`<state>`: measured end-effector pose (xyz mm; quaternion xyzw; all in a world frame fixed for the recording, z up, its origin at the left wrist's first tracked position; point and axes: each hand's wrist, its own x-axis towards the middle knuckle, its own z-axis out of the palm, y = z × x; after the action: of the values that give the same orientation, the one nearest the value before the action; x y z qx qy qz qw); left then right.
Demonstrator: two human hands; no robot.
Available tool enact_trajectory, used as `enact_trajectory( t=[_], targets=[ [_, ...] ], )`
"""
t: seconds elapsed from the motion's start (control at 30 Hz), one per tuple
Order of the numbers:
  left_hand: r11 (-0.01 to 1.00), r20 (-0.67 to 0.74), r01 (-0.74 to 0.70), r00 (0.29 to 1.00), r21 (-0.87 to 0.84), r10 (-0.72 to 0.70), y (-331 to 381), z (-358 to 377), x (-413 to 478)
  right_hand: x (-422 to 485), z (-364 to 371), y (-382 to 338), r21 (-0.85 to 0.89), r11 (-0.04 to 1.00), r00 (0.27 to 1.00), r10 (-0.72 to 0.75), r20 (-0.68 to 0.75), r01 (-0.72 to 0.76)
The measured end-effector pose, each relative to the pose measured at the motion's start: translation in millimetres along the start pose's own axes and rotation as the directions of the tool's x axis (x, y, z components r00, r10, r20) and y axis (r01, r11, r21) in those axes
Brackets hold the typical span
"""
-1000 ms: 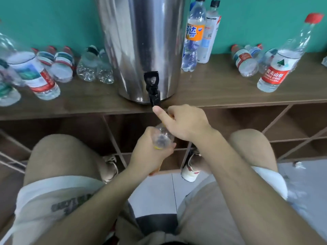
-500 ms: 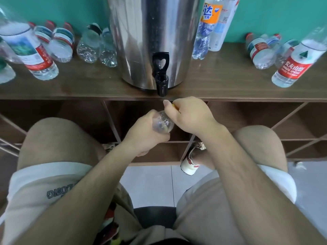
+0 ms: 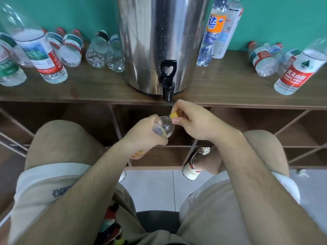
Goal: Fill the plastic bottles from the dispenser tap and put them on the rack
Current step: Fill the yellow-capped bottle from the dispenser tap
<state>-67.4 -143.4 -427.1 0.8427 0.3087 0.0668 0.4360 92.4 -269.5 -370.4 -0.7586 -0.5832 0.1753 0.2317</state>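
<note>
Yellow cap (image 3: 174, 115) pinched by right hand (image 3: 194, 121) — left hand (image 3: 144, 136) grips bottle (image 3: 164, 127).

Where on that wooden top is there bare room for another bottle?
Two bare patches: between the left red-labelled bottle and the dispenser, and between the orange-labelled bottle and the right-hand bottle cluster. Both far ends are crowded.

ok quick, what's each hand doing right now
left hand: closed round the bottle
right hand: pinching the cap on that bottle
</note>
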Motion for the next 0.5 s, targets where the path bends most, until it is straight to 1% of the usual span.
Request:
enact_trajectory(
  t=[0.17,0.23,0.3,0.33,0.4,0.43,0.5],
  targets=[
    [0.999,-0.007,0.004,1.0,0.036,-0.004,-0.5,1.7,0.1,-1.1,-1.0,0.7,0.033,0.999,1.0,-0.01,0.008,0.01],
    [0.998,-0.025,0.01,1.0,0.061,-0.009,-0.8,2.3,-1.9,-2.1,0.0,2.0,0.108,0.994,1.0,0.0,-0.01,0.001],
    [0.993,-0.059,0.023,0.998,0.113,-0.017,1.0,4.1,-3.6,-1.8,2.5,3.3,0.175,0.983,0.997,0.059,-0.054,-0.049],
    [0.988,-0.083,0.028,0.996,0.154,-0.016,2.8,4.8,-4.0,-0.4,4.9,3.8,0.171,0.98,0.989,0.119,-0.082,-0.104],
    [0.968,-0.133,0.022,0.991,0.249,0.011,6.5,5.3,-4.2,3.2,11.7,2.8,0.076,0.974,0.965,0.222,-0.141,-0.213],
    [0.956,-0.147,0.013,0.989,0.293,0.032,7.9,4.8,-4.0,5.1,15.6,2.2,0.025,0.972,0.959,0.235,-0.161,-0.234],
    [0.939,-0.153,-0.003,0.986,0.344,0.06,8.9,4.1,-4.0,6.5,19.1,0.7,-0.028,0.981,0.97,0.186,-0.157,-0.193]
  ],
)
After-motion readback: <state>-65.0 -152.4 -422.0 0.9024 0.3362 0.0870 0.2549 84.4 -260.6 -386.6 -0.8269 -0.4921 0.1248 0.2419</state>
